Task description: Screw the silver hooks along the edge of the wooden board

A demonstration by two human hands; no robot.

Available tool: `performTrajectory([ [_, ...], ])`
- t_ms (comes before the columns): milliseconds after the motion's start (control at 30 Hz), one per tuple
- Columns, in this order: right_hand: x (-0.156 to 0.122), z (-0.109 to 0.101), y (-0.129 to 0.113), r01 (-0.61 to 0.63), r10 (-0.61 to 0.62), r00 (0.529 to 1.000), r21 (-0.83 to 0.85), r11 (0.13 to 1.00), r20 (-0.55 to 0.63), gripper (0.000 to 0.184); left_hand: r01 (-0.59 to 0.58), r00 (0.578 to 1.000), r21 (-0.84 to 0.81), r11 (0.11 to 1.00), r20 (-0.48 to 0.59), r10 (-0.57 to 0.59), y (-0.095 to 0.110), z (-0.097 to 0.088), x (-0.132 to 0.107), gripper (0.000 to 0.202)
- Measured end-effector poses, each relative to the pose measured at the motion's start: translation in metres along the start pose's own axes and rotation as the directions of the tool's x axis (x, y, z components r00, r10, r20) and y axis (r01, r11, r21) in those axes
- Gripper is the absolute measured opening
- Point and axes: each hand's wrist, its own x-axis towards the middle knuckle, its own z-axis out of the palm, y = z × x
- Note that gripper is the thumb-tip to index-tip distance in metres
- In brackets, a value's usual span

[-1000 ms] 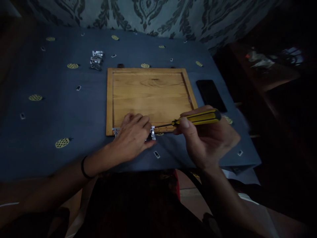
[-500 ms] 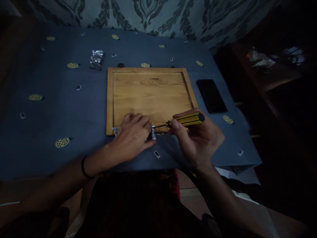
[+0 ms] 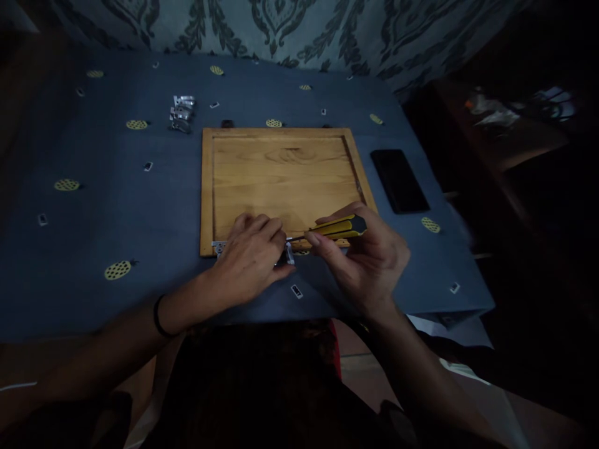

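A framed wooden panel (image 3: 281, 181), like a cabinet door, lies flat in front of me. My left hand (image 3: 253, 252) is closed over a metal hinge (image 3: 289, 254) at the panel's near edge; its palm hides most of the metal. Another bit of metal (image 3: 218, 248) shows left of the fingers, and I cannot tell whether it is the same piece. In my right hand (image 3: 367, 255) is a yellow and black screwdriver (image 3: 337, 227). Its shaft points left, with the tip at the hinge beside my left fingers.
Several metal hinges (image 3: 181, 114) are grouped at the back left on the blue patterned tablecloth (image 3: 103, 149). A black phone (image 3: 400, 181) lies right of the panel. Small dark pieces (image 3: 227, 123) sit behind the panel's far edge. Patterned fabric (image 3: 276, 31) rises behind the table.
My right hand and the screwdriver handle have shifted left, nearer the hinge. The left hand and panel look unchanged.
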Motion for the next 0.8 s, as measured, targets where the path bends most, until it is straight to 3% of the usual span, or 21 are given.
performTrajectory([
  [200,-0.002,0.004,-0.002,-0.032,0.032,0.999,0.007,0.999,-0.031,0.028,0.009,0.999,-0.015,1.000,0.051,-0.008,0.001,-0.002,0.001,0.037],
  [567,-0.005,0.007,-0.006,-0.082,0.081,0.995,-0.023,0.996,-0.066,0.028,0.005,0.999,-0.018,1.000,0.032,-0.005,0.000,-0.002,0.001,0.037],
  [733,-0.003,0.000,-0.002,-0.061,0.063,0.948,0.018,0.998,-0.312,0.023,-0.006,0.999,-0.024,1.000,0.032,0.007,-0.001,-0.003,0.000,0.031],
  [800,-0.002,-0.003,-0.001,-0.064,0.077,0.943,0.051,0.997,-0.324,0.023,-0.015,1.000,-0.016,1.000,0.010,0.015,-0.002,-0.002,0.000,0.031],
])
